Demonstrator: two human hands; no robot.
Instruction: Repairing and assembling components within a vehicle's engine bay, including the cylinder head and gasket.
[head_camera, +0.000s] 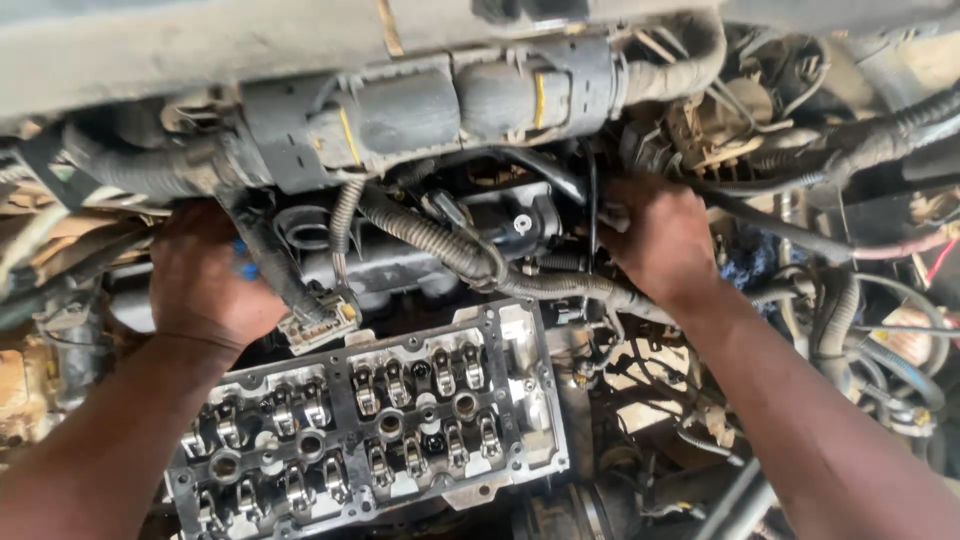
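Observation:
I look down into an open engine bay. My left hand (205, 280) reaches in at the left, its fingers curled out of sight around something behind a black ribbed hose (270, 265); a bit of blue shows at the fingertips. My right hand (660, 240) reaches in at the right, fingers tucked behind a black hose (590, 200), and what it grips is hidden. Between the hands lies a dark plastic manifold (400, 255) crossed by a corrugated wiring loom (440, 240). Below sits the exposed cylinder head (370, 420) with several rocker arms.
A dusty grey cylindrical part (430, 110) spans the top. A grey wiring connector (320, 320) dangles beside my left wrist. Tangled hoses and cables (860, 330) fill the right side, with a red wire (940, 262) at the far right edge.

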